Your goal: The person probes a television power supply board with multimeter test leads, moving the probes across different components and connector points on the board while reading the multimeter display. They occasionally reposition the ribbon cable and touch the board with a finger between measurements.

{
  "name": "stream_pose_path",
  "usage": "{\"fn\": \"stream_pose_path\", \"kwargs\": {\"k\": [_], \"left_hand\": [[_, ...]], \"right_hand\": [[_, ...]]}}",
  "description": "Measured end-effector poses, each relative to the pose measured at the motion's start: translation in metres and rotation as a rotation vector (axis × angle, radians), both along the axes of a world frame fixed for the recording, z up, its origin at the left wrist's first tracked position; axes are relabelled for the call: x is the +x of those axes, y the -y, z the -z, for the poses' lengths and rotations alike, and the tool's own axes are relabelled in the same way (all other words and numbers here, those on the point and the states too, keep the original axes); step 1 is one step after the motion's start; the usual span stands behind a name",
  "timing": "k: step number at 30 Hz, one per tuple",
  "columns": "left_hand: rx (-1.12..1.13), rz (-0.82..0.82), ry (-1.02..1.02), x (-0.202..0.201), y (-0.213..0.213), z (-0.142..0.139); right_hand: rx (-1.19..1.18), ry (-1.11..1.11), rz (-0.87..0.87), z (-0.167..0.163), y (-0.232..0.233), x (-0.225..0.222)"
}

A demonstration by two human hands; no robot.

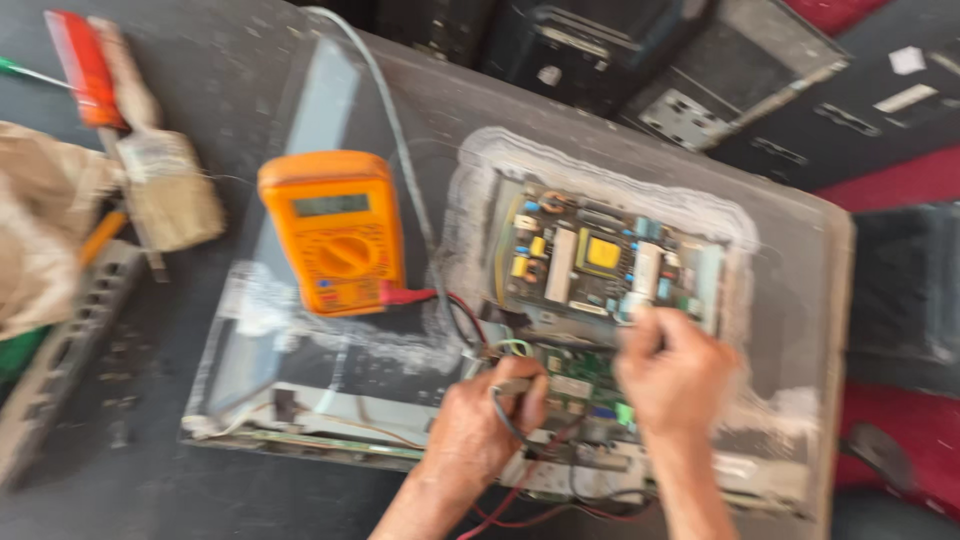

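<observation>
While my left hand [487, 425] pinches a thin probe [520, 385] and my right hand [672, 368] closes on another, the fragile circuit board [600, 265] wants light tip contact.

Paintbrush [165, 180] with worn bristles upper left, red-handled screwdriver [82, 65] just beside it. Crumpled beige cloth [40, 230] at left edge. Dark computer cases [640, 60] along top. Grey metal strip [60, 370] lower left.

Orange multimeter [335, 232] — small grey rectangular screen [330, 205] near top, left of boards.
</observation>
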State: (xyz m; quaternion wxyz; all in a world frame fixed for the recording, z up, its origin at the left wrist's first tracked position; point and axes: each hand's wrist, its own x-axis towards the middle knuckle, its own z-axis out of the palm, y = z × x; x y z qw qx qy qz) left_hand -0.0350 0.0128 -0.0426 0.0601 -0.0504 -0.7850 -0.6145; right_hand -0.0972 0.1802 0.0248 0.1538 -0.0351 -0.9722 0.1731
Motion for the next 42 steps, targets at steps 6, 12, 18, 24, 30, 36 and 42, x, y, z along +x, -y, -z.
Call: {"fn": "stream_pose_path", "kwargs": {"k": [6, 12, 18, 24, 30, 36, 42], "left_hand": [[-0.031, -0.033, -0.044, -0.001, 0.002, -0.004], [-0.045, 0.004, 0.016, 0.003, 0.006, -0.005], [-0.039, -0.009, 0.002, 0.004, 0.005, -0.009], [-0.119, 0.006, -0.033, 0.004, 0.004, -0.015], [-0.216, 0.035, -0.125, 0.005, -0.001, -0.024], [-0.237, 0.068, -0.133, 0.01, -0.001, -0.029], [-0.199, 0.082, -0.166, 0.013, 0.0, -0.019]], "right_hand": [[-0.048, -0.175, -0.134, -0.006, -0.001, 0.018], [-0.021, -0.199, -0.426, -0.016, -0.018, 0.037], [0.071, -0.053, -0.524, -0.022, -0.029, 0.063], [-0.001, -0.048, -0.533, -0.024, -0.034, 0.071], [-0.062, 0.002, -0.477, -0.016, -0.025, 0.073], [-0.107, 0.037, -0.48, -0.015, -0.029, 0.076], [-0.148, 0.003, -0.47, 0.004, -0.037, 0.081]]}}
